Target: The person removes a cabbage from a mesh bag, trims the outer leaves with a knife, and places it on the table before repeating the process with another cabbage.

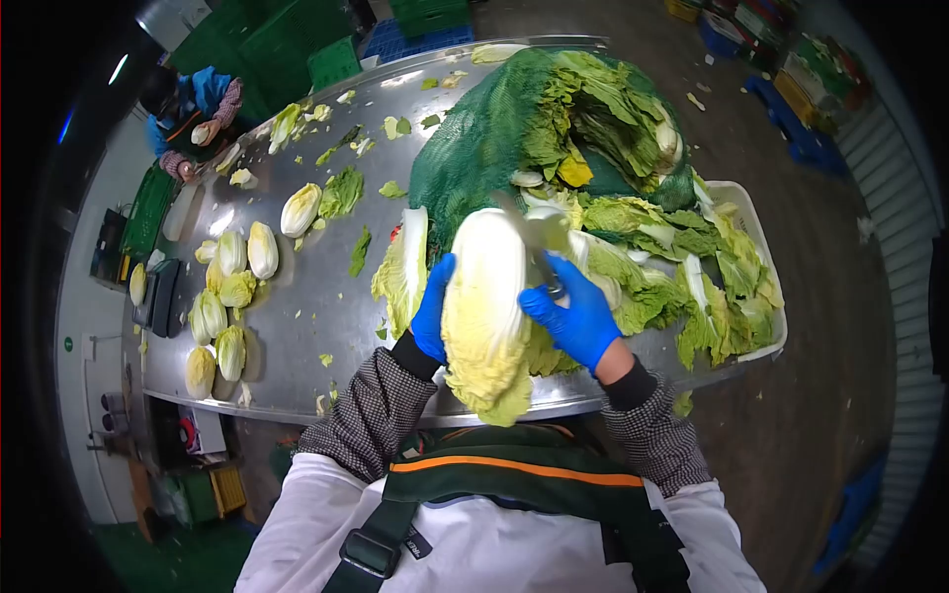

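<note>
A napa cabbage (pixel 484 296) is held up in front of me, its white base away from me and its yellow leafy end toward my apron. My left hand (pixel 433 311), in a blue glove, grips the cabbage's left side. On its right side, my gloved right hand (pixel 578 311) is closed around a knife (pixel 529 232), whose blade is blurred by motion near the cabbage base. Just left of the cabbage lies a loose outer leaf (pixel 403 277). Beyond it, a green mesh sack (pixel 474 128) lies open with leafy cabbage (pixel 613 109) inside.
A metal table (pixel 326 267) carries several trimmed cabbages (pixel 262 250) on the left, with leaf scraps scattered about. To the right stands a white crate (pixel 776 326) heaped with loose leaves. A co-worker (pixel 193 114) is at the far left edge. Behind are green crates (pixel 267 59).
</note>
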A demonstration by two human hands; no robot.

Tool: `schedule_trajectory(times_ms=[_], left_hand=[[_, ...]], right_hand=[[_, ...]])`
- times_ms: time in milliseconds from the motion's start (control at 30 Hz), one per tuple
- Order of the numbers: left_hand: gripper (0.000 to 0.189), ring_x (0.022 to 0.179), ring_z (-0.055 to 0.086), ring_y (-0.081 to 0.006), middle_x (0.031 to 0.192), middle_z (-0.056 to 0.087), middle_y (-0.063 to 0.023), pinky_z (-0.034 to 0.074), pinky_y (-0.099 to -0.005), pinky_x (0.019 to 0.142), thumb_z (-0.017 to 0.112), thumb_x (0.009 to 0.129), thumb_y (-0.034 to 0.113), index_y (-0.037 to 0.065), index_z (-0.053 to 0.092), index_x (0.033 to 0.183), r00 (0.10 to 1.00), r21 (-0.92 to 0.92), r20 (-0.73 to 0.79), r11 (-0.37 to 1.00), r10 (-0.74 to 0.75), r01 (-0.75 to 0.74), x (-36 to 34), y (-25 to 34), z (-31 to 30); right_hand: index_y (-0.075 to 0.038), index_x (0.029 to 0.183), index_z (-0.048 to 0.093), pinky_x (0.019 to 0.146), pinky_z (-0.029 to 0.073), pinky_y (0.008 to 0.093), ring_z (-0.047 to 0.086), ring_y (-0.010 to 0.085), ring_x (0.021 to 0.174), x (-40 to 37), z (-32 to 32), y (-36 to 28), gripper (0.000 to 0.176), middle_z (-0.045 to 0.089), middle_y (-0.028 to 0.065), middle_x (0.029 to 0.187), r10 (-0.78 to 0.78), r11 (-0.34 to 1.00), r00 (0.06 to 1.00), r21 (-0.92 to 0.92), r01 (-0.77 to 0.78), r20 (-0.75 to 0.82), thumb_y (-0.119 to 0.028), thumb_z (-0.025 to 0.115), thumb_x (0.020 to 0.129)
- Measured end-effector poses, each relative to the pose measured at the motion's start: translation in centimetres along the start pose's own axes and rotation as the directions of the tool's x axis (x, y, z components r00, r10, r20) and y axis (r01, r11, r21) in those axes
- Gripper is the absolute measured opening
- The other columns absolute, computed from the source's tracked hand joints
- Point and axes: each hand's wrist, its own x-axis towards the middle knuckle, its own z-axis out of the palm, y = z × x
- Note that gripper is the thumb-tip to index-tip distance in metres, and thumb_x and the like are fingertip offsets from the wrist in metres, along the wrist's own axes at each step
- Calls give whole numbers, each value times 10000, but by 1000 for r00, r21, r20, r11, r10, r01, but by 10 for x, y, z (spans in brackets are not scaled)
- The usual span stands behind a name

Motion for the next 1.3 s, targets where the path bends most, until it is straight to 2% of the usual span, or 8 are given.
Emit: schedule_trajectory(times_ms=[33,100,200,433,667,833,1100,1300], left_hand=[[640,1204,498,-252,1351,477,-144,387,-375,1035,519,913,427,41,357,1396,987,215,-150,973,-55,87,1,3,15],[709,1293,395,-233,1421,385,-127,319,-348,1078,541,906,409,36,258,1438,978,684,52,707,200,-181,19,10,10],[722,1293,386,-227,1416,366,-130,329,-343,1068,574,894,265,35,183,1456,979,865,38,484,202,-133,12,2,0],[539,1108,567,-246,1253,540,-135,454,-383,966,563,892,255,25,394,1349,944,81,-257,969,-204,232,-5,-4,-14],[505,1057,597,-258,1164,601,-134,472,-380,940,562,885,278,17,459,1305,967,461,-228,888,110,8,-1,-13,-13],[517,1044,608,-244,1194,600,-137,463,-370,951,525,891,378,22,512,1266,959,86,-261,987,-107,134,-14,-7,-17],[641,1116,559,-243,1282,504,-140,459,-377,956,593,868,261,49,308,1401,972,396,-230,917,51,46,6,-13,-19],[751,1220,450,-212,1351,425,-113,391,-341,1009,628,836,185,64,213,1450,979,623,-69,775,190,-107,17,-25,-11]], right_hand=[[10,1293,460,809,477,296,588,155,887,1,-2,-17,768,609,117,1094,120,986,991,111,-127,66,-475,729,762],[7,1282,468,804,478,298,590,163,857,4,-3,-9,730,610,135,1056,156,987,987,38,-157,40,-451,722,774],[-26,1282,479,783,488,309,609,192,807,-1,12,1,682,621,148,971,4,991,999,-134,3,49,-423,716,781],[-101,1300,472,727,496,332,622,229,746,14,-6,27,751,630,115,825,180,945,982,-268,-186,-47,-486,739,714],[-133,1320,432,739,499,416,638,332,811,10,7,25,587,648,165,866,199,902,980,-391,-184,-1,-310,621,794],[-158,1252,501,680,493,444,628,344,753,27,-16,64,438,649,159,820,-17,620,978,-770,-153,-207,-187,525,816],[-81,1166,555,719,505,403,642,332,815,2,-1,10,575,651,175,917,173,927,984,-344,-151,36,-468,684,761],[-57,1198,483,712,502,443,628,373,821,3,8,21,513,641,213,909,133,881,991,-460,-109,20,-325,629,785]])
